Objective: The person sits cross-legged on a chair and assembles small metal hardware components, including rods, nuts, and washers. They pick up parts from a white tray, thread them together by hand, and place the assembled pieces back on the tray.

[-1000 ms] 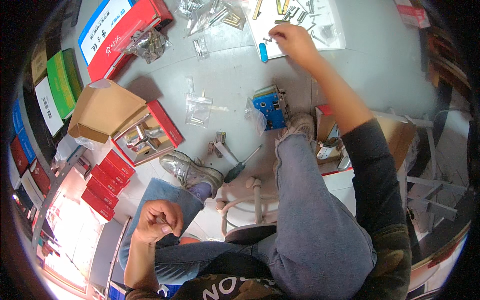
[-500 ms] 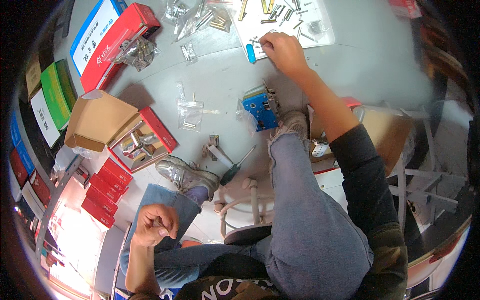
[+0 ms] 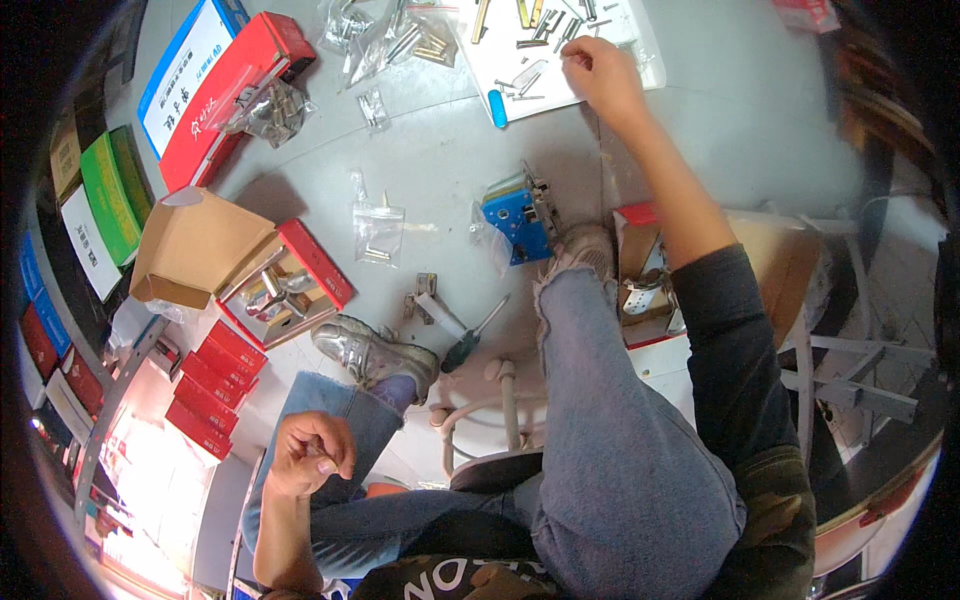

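My right hand [image 3: 604,82] reaches over the white tray [image 3: 650,70] of loose screws, its thumb and fingertips pinched together; anything between them is too small to make out. Just left of it lie several thin screws [image 3: 522,86], with a small blue oval object [image 3: 497,108] at the tray's near edge. Brass and dark bolts [image 3: 545,25] are spread farther back in the tray. Down by my left leg, my left hand [image 3: 312,455] is closed with the fingers curled in; what they hold, if anything, is hidden.
A blue lock body [image 3: 517,222] stands by my right shoe. A screwdriver [image 3: 475,335] lies between my feet. Open boxes with metal handles stand left [image 3: 285,285] and right [image 3: 640,270]. Bagged hardware [image 3: 378,235] lies on the grey surface. Red boxes [image 3: 210,390] are stacked lower left.
My right hand has moved up and to the right, away from the thin screws, uncovering them beside the blue oval object. My left hand stays closed in about the same place.
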`<state>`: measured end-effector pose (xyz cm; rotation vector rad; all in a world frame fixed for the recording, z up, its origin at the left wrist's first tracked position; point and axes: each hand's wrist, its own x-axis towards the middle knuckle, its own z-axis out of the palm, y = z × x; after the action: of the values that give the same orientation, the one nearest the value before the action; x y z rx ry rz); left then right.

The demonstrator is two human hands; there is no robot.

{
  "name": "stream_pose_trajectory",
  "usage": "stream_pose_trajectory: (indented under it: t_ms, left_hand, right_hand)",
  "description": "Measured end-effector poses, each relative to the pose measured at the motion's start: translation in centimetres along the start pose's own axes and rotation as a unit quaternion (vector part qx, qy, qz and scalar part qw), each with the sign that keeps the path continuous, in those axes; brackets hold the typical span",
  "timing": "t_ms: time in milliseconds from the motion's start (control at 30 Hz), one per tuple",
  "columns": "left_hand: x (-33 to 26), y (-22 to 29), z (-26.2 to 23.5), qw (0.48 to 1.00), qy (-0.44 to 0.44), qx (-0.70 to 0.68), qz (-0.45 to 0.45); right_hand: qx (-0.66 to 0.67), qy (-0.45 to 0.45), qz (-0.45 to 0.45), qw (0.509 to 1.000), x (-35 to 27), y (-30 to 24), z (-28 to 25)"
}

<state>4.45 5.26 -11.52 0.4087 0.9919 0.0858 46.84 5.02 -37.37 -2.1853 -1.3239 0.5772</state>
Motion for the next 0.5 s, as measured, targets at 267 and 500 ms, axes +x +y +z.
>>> stream_pose_trajectory:
  t_ms: [267, 500]
  left_hand:
    - [0.2, 0.1, 0.1, 1.000, -0.004, 0.004, -0.001]
    - [0.2, 0.1, 0.1, 1.000, -0.005, 0.010, 0.003]
  right_hand:
    - [-0.098, -0.008, -0.146, 0.984, -1.1, -1.5, 1.0]
    - [-0.172, -0.068, -0.109, 0.977, 0.2, -1.9, 0.8]
